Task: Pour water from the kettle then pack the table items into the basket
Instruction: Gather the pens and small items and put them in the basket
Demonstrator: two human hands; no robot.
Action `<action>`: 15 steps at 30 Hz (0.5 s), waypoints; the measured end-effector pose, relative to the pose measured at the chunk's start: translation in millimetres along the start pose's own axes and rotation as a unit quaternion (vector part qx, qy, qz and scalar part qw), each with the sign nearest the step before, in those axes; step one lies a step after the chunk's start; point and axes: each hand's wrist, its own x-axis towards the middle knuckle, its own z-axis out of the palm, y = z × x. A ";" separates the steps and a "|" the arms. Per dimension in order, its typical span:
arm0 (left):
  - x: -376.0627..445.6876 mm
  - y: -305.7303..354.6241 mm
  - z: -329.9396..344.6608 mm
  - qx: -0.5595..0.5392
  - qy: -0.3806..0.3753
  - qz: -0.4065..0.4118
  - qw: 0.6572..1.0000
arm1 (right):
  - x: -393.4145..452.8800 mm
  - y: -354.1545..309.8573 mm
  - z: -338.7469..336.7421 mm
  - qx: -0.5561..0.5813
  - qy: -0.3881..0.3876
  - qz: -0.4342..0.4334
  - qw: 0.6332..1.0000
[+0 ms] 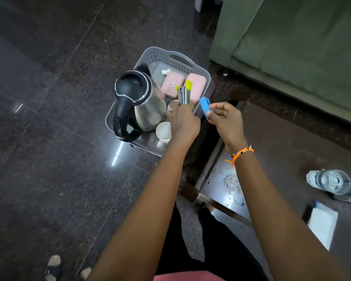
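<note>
A: Where's the basket [171,57]?
B: On the floor beside the table [276,142], holding the kettle [142,98], a cup [163,131] and two pink boxes [172,86].
A: And the hands?
B: Both over its near right corner. The left hand [182,123] grips a bunch of pens [184,94], tips up, just right of the kettle. The right hand [225,116] pinches a blue clip [204,107] beside them.
A: Anything on the table?
B: A bottle [328,181].

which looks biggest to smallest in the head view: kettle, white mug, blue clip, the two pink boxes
1. kettle
2. pink boxes, about alike
3. white mug, close to the boxes, unsure
4. blue clip
</note>
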 end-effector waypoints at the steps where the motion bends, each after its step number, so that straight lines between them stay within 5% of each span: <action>1: 9.8 3.9 -5.8 0.013 -0.005 0.005 1.000 | 9.4 -2.5 3.5 -0.007 0.009 -0.001 1.000; 10: 125.9 16.9 -63.2 0.214 -0.049 0.011 0.976 | 82.2 -29.0 48.9 -0.107 0.031 -0.037 0.993; 15: 178.3 18.5 -99.7 0.228 -0.179 0.051 0.956 | 113.1 -44.9 67.4 -0.219 0.016 -0.083 0.972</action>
